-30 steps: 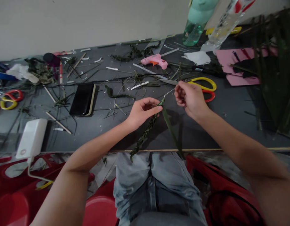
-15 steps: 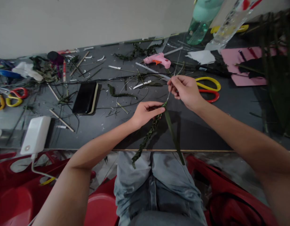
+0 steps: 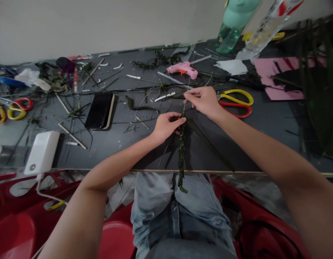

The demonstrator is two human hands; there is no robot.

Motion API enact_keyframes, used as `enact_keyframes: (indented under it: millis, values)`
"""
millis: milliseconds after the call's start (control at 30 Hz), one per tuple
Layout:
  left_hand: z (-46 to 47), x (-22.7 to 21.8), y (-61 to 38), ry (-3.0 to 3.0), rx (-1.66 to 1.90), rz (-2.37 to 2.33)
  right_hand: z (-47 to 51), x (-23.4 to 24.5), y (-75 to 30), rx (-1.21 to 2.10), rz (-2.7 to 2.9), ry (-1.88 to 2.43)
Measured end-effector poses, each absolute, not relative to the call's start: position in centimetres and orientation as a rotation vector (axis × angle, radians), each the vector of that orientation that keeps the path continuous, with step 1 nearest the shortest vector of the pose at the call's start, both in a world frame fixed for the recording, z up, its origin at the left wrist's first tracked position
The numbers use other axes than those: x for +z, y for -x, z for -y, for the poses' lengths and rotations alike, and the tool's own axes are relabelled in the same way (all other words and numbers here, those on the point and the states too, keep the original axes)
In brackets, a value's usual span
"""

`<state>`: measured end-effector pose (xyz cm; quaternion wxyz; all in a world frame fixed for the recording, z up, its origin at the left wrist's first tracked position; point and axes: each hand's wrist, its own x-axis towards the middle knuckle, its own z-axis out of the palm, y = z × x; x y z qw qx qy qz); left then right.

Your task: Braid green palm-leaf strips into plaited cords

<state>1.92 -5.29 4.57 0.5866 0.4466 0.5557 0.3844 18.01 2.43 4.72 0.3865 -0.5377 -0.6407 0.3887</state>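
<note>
A dark green braided leaf strip hangs down past the table's front edge, its upper end pinched between the thumb and fingers of my left hand. Out of its top comes a thin pale wire, which my closed right hand grips just above. A long flat leaf blade slants away to the right below my hands. Behind my right wrist lie scissors with a yellow and a red handle.
On the grey table are a black phone, a white power bank, a pink glue gun and scattered leaf scraps. A green bottle stands at the back. Red chairs are below.
Both hands have shifted a little left with the braid, which now hangs straighter. The leaf blade now slants to the right instead of hanging beside the braid.
</note>
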Motion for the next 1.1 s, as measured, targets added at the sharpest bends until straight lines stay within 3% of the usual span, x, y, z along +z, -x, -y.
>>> enact_keyframes:
  millis: [200,533,1100]
  values:
    - [4.1,4.9,-1.7,-1.077,0.797,-1.324,-2.9,4.9,-18.5,0.841,1.702,1.479]
    - [3.3,5.2,-2.4,-1.168,0.708,-1.388,-2.4,4.3,-18.1,1.176,1.448,1.322]
    - [3.9,4.4,-2.0,-1.192,0.837,-1.306,-2.3,4.6,-17.5,1.234,1.258,1.244]
